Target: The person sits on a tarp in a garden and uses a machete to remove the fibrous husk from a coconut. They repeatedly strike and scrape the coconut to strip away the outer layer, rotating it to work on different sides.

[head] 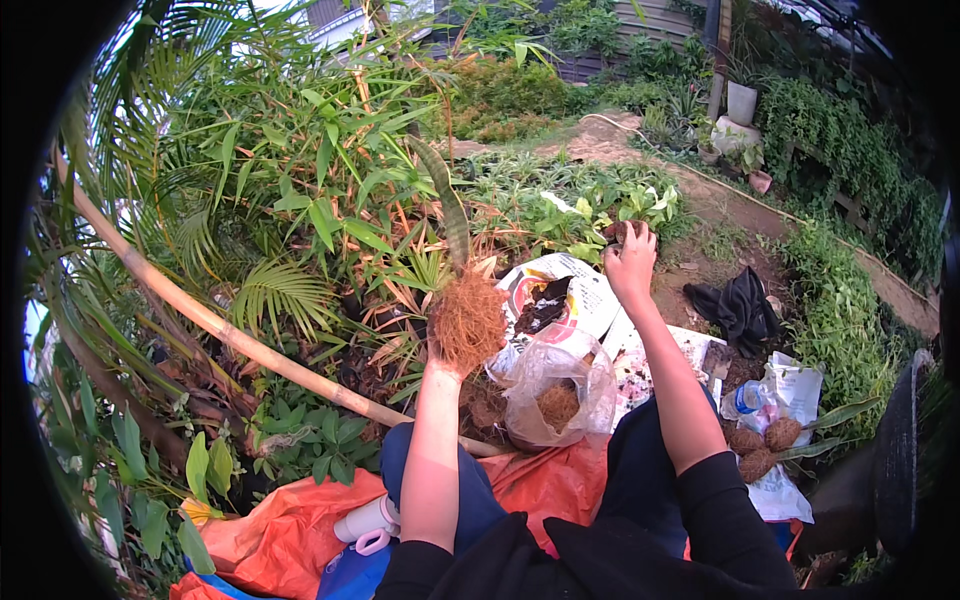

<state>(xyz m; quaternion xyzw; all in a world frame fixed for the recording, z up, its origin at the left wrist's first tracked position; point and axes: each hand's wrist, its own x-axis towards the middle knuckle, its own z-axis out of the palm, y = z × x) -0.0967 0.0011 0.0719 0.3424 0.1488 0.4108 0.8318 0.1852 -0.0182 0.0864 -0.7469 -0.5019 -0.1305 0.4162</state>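
Note:
A rounded bundle of brown coir fibre [469,319] rests on my left hand [448,367], which grips it from below. One snake plant leaf [451,214] rises upright from its top. My right hand [632,266] reaches forward, fingers curled around a small brown object [619,231] that they partly cover. Between my arms stands a clear plastic bag [596,390] with loose coir [557,405] inside. Just behind it lies a white printed sack [592,289], its opening showing dark soil [546,306].
Several coir balls [757,465], some with leaves, lie right beside a plastic bottle [746,397]. A black cloth [739,311] is farther back. A bamboo pole [202,319] crosses the left. A tumbler [360,521] lies on orange tarpaulin [277,514]. Leafy plants [570,202] grow ahead.

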